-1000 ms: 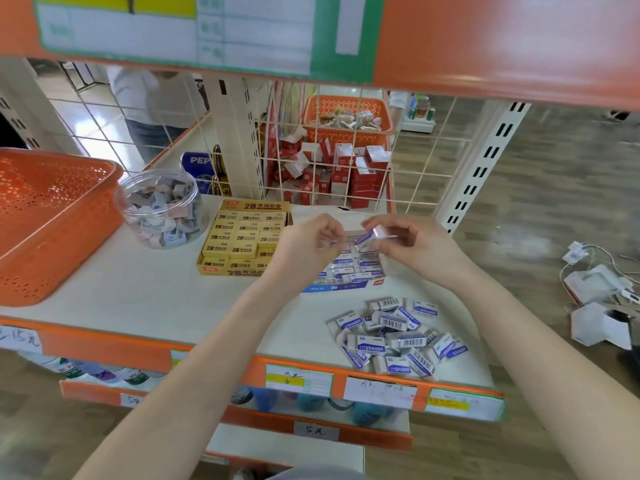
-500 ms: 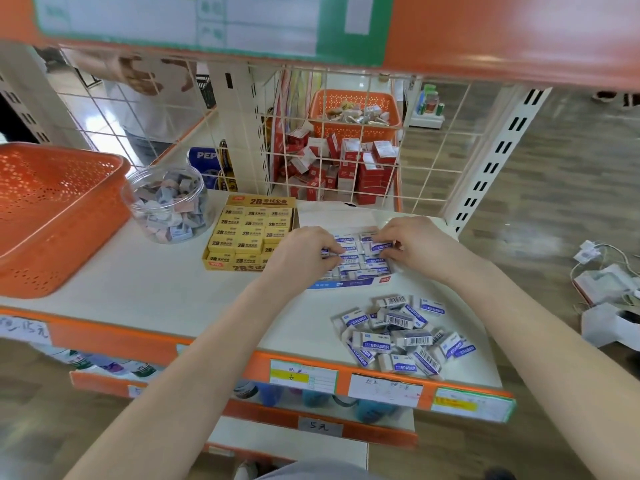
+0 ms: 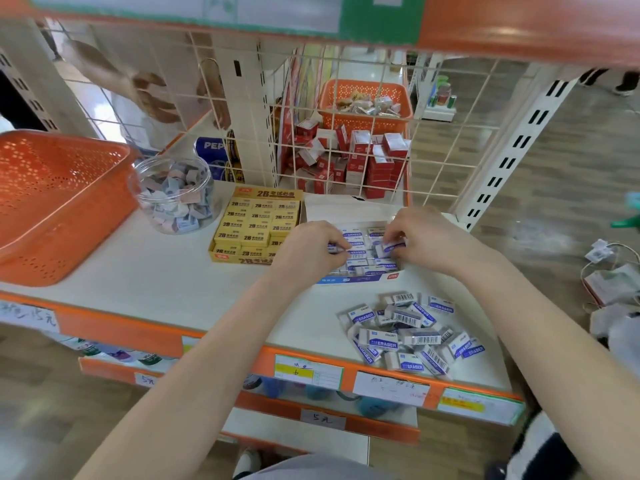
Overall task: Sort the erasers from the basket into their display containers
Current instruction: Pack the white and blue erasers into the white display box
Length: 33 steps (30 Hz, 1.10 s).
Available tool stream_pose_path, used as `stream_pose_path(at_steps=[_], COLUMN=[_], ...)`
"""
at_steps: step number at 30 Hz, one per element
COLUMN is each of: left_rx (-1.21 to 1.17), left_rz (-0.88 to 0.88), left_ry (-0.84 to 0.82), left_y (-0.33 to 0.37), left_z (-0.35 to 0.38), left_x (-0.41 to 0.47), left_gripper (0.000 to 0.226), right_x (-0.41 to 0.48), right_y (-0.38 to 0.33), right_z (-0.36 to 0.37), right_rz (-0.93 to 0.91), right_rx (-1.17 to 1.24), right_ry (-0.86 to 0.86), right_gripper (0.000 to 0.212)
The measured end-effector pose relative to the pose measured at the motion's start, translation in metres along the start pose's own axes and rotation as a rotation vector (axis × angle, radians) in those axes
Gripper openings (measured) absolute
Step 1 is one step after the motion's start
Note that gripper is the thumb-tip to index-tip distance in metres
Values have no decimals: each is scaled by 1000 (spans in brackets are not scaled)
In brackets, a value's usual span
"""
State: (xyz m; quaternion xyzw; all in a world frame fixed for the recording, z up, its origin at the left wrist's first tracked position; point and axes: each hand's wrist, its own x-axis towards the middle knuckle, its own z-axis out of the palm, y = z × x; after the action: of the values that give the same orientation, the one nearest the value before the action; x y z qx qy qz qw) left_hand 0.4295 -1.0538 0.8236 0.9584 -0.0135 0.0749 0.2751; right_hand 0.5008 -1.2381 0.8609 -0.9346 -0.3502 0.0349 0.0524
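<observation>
Pinching eraser [image 3: 390,247] between right hand [image 3: 427,237] fingers [image 3: 398,233], over blue display box [image 3: 356,279]

Jar [image 3: 175,195] left of box [image 3: 258,232], basket [image 3: 52,202] leftmost

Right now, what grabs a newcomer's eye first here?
The left hand and right hand meet over the blue-and-white eraser display box mid-shelf, the right pinching one eraser. In front of the box, near the edge of the shelf, lies a loose pile of erasers. A big orange basket fills the far left.
</observation>
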Motion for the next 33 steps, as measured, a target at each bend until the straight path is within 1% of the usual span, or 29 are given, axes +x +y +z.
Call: stream_pose_path(at_steps=[3,7,10,13,17,20,22,23,25,26,29,33], left_rx=[-1,-10,-8,-23,-47,-83,-124,-120,-39,1,54,161], left_rz=[-1,8,12,22,42,58,46,56,92,92,22,-3], left_ry=[3,-6,-6,2,-55,-92,-80,-65,-53,-62,-104,-156], left_y=[0,0,-1,-2,-4,-6,-10,-13,-18,-19,-16,-7], left_z=[1,-1,0,1,-4,-11,-16,-17,-18,-17,-17,-22], left_x=[0,-1,-1,-2,-3,-6,-12,-16,-21,-23,-21,-14], left_gripper=[17,17,17,16,19,20,21,22,22,22,20,21], right_x=[3,3,-1,-2,-3,-6,-12,-15,-18,-18,-11,-3], right_y=[-4,-6,-3,-1,7,7,2,-2,-8,-11,-14,-15], right_z=[5,11,16,17,12,11,11,11,13,13,8,6], right_rz=[-14,0,36,61,42,-7,-63,-97,-146,-147,-111,-108], right_rx=[-39,29,112,198,168,129,170,199,196,187,168,151], right_ry=[-32,44,87,86,58,84,114,103,29,-15,-130,-204], right_gripper=[20,16,6,7,9,16,15,15,18,19,23,25])
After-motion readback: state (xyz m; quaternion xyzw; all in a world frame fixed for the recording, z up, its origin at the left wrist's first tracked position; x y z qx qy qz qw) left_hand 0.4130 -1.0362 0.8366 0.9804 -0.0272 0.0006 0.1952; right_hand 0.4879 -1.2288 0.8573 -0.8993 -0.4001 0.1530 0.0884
